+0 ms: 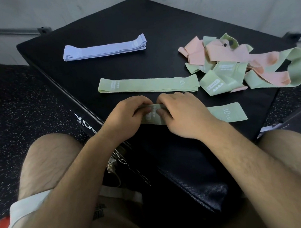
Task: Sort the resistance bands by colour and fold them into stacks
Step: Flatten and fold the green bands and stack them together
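A green resistance band (226, 113) lies flat near the front edge of the black padded platform (137, 23). My left hand (126, 118) and my right hand (184, 116) both pinch its left end, fingers curled over the fabric. Just beyond lies a flattened green band (148, 84). A neat stack of lilac bands (104, 48) sits at the far left. At the right is a tangled heap of pink and green bands (242, 62).
The platform's left edge drops to speckled rubber floor (16, 101). Grey walls stand behind. My bare knees flank the front corner, and a dark bag (189, 183) lies between them.
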